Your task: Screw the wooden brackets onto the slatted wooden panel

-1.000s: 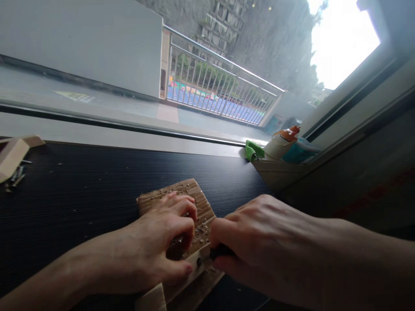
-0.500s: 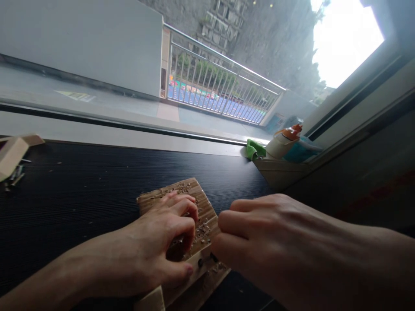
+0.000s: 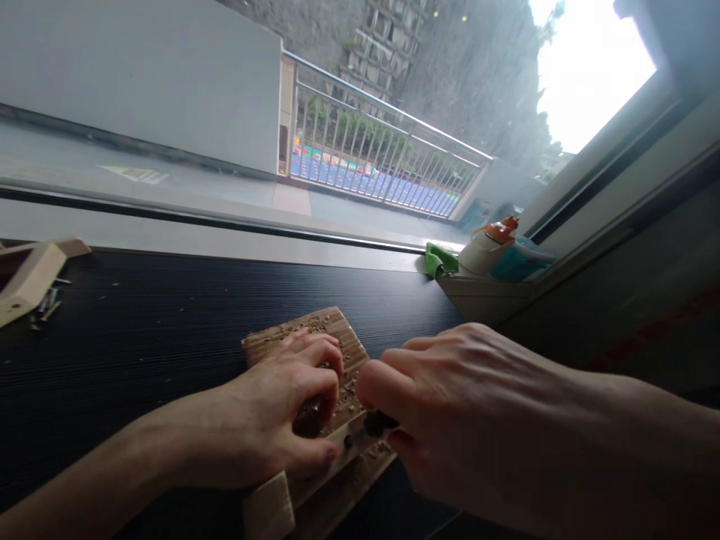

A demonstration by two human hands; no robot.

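Observation:
A brown ridged board, strewn with wood shavings, lies on the dark table. Across its near part runs a pale wooden strip with a small dark hole or screw head in it. My left hand grips this strip, thumb along its top and fingers curled down to the board. A short wooden block sticks out below the left wrist. My right hand is closed around a small dark tool at the strip's right end; its kind is mostly hidden by the fingers.
At the left edge a pale wooden frame stands beside a small pile of screws. A green cloth and a white bottle with an orange cap sit by the window, which rises behind the black table.
My right hand has turned about the dark tool and shifted slightly left, so more of the tool shows. My left hand keeps its hold, and the view has moved a little.

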